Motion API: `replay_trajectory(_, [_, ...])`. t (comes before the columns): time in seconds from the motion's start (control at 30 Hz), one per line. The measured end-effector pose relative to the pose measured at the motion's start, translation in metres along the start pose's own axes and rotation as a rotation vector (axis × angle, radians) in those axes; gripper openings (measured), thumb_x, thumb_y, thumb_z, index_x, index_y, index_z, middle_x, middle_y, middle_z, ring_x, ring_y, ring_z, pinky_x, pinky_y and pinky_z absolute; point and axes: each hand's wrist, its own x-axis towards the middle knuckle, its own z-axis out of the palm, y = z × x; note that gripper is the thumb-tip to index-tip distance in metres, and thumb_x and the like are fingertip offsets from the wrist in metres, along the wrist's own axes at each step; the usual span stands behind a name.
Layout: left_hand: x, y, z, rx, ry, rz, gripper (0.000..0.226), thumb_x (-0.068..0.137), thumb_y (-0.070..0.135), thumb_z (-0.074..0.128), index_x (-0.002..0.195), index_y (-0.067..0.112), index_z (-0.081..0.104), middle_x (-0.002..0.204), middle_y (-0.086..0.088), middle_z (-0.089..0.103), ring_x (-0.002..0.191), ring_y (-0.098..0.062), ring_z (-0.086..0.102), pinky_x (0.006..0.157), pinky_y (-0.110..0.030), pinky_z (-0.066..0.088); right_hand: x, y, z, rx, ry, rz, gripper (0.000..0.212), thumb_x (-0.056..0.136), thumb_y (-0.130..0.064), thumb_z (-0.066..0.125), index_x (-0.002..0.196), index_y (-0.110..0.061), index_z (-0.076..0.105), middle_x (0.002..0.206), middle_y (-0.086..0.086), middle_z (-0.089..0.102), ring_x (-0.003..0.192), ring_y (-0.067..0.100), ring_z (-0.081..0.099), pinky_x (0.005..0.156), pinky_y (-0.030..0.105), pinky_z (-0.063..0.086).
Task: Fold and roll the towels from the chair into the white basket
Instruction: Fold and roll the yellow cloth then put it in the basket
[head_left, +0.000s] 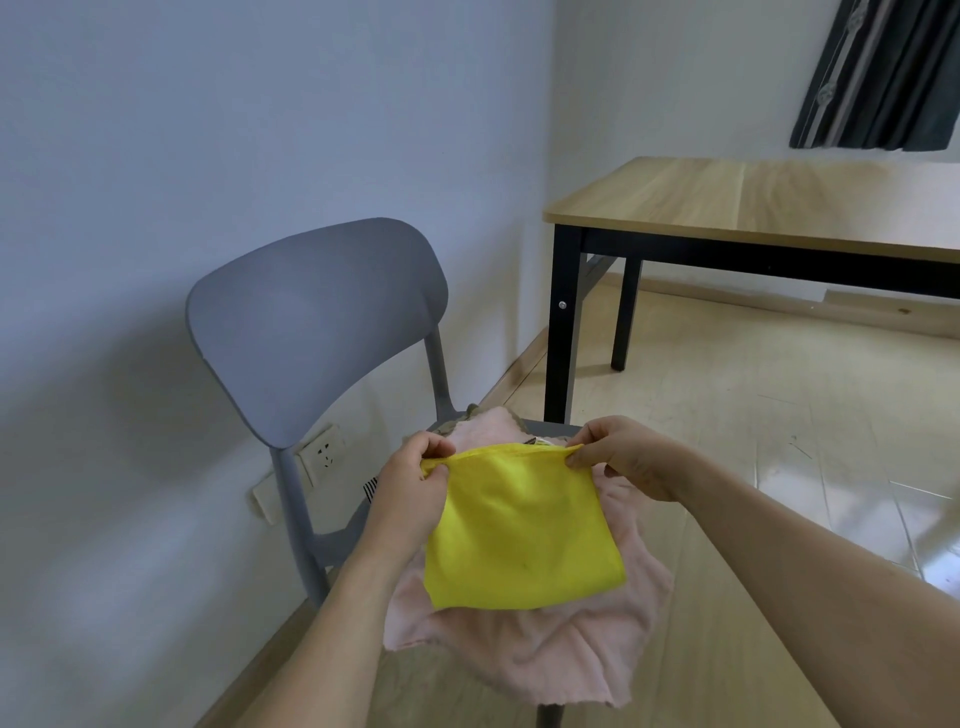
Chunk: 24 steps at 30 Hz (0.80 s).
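Head view: both hands' fingers pinch yellow towel (519, 525) over grey chair (317, 322); wooden table (753, 202) right.

Plain room in home or rented flat. Bare pale walls (156, 130), light wood-look floor (727, 415), grey plastic chair (311, 312), wood-top table on black legs (753, 202), wall socket (324, 454) low by skirting, dark curtain (883, 73) top right.

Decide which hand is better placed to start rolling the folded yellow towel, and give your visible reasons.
Neither clearly; slightly the right hand. Both it and the left hand pinch the top corners of the yellow towel above the pink towel, but the right's fingers show more clearly.
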Motion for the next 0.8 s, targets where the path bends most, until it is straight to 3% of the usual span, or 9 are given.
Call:
replay_trajectory(0.23, [-0.024,-0.007,0.012,-0.029,0.107,-0.037,0.019,0.093,0.011,0.052,0.103,0.026,0.059,0.104,0.009,0.061,0.096,-0.010,0.057,0.075,-0.022,0.043,-0.007,0.004,0.003,-0.065,0.085,-0.125,0.019,0.083,0.004,0.064,0.082,-0.015,0.060,0.088,0.003,0.057,0.079,0.014,0.051,0.064,0.020,0.041])
replay_trajectory(0.43, [-0.027,-0.013,0.012,-0.021,0.091,0.011,0.018,0.094,0.012,0.053,0.104,0.025,0.059,0.105,0.009,0.060,0.096,-0.007,0.054,0.077,-0.020,0.039,-0.011,0.005,0.010,-0.324,0.095,-0.179,0.037,0.086,0.001,0.060,0.117,-0.018,0.061,0.092,-0.007,0.053,0.089,0.012,0.051,0.082,0.026,0.044])
replay_trajectory(0.57, [-0.020,-0.010,0.006,-0.019,0.042,0.049,0.019,0.093,0.012,0.054,0.099,0.029,0.059,0.101,0.011,0.061,0.091,-0.007,0.056,0.077,-0.022,0.041,-0.016,-0.001,0.010,-0.422,0.070,-0.220,0.038,0.086,0.003,0.056,0.119,-0.014,0.064,0.094,-0.013,0.047,0.096,0.011,0.046,0.087,0.024,0.039])
replay_trajectory(0.8, [-0.010,-0.007,0.002,-0.014,-0.009,0.081,0.019,0.093,0.008,0.054,0.097,0.026,0.061,0.096,0.016,0.060,0.087,0.004,0.052,0.072,-0.012,0.038,-0.016,-0.003,0.007,-0.357,0.000,-0.185,0.035,0.084,0.000,0.060,0.111,-0.021,0.052,0.099,-0.004,0.055,0.083,0.009,0.051,0.067,0.017,0.042])
